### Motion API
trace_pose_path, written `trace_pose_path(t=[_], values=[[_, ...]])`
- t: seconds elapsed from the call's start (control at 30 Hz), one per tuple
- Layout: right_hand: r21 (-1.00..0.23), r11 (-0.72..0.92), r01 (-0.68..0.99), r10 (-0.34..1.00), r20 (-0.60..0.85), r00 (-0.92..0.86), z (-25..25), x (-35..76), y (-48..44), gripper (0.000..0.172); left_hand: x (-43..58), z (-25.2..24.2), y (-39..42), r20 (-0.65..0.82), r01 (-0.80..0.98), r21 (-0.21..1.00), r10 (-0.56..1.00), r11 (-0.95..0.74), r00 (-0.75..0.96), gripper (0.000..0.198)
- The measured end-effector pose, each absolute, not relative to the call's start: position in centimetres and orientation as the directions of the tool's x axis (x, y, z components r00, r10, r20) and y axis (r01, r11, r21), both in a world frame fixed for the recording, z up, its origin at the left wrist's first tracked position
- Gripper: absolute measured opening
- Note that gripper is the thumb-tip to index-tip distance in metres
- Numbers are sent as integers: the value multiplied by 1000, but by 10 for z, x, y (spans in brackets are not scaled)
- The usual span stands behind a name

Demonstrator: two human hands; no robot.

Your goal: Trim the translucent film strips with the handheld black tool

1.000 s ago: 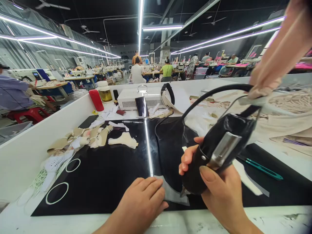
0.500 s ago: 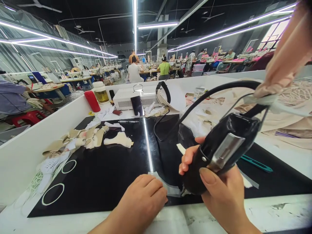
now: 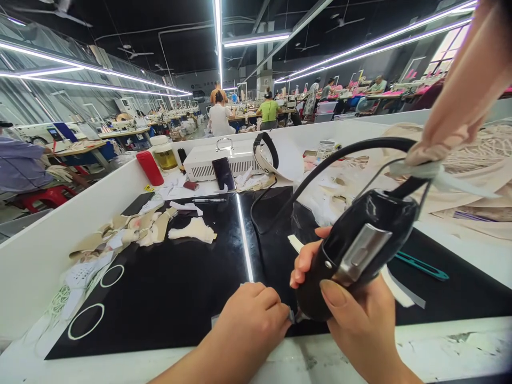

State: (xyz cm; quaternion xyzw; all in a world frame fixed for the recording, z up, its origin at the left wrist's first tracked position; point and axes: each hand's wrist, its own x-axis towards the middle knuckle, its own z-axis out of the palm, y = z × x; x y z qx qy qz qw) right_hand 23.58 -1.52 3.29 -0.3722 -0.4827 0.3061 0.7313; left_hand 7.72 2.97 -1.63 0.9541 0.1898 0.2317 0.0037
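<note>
My right hand [image 3: 360, 314] is wrapped round a black corded hand tool [image 3: 352, 256] with a silver metal lever on its side, thumb below the lever. Its small metal tip points down and left, just above the black mat [image 3: 168, 304]. Close beside the tip, my left hand [image 3: 256, 314] is closed, fingers pressed together, on a translucent grey strip [image 3: 215, 320]. Most of that strip is hidden under the hand; one end pokes out left and a bit shows by the fingertips. Right of the right hand lie a pale strip [image 3: 396, 288] and a teal flat tool [image 3: 422, 265].
Beige fabric pieces [image 3: 140, 226] and two white rings [image 3: 86, 321] lie at left. Behind stand a white box with a handle [image 3: 224, 160], a phone [image 3: 223, 173] and a red cylinder [image 3: 150, 168]. The tool's black cable [image 3: 340, 154] arches over the mat. Beige fabric [image 3: 472, 186] is heaped at right.
My left hand has slid right over the translucent strip, up to the tool's tip, covering most of it. The tool in my right hand has shifted slightly left.
</note>
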Motion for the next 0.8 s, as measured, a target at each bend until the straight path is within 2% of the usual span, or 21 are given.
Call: trace_pose_path(t=[0.13,0.27,0.5,0.7,0.8], values=[[-834,543,-96,807,486,336,33,236,-15,26,75,-14,31,399,358,208,413,-910,819,11],[-837,541,-82,806,488,335,33,237,-14,23,75,-12,33,378,370,229,432,-901,819,13],[-840,537,-75,806,485,337,31,236,-13,23,79,-14,35,353,377,178,417,-909,838,14],[-841,537,-70,806,487,336,30,237,-13,24,77,-15,35,350,354,26,341,-935,873,23],[-836,543,-83,805,490,333,30,236,-14,25,76,-14,36,325,344,-4,324,-939,888,23]])
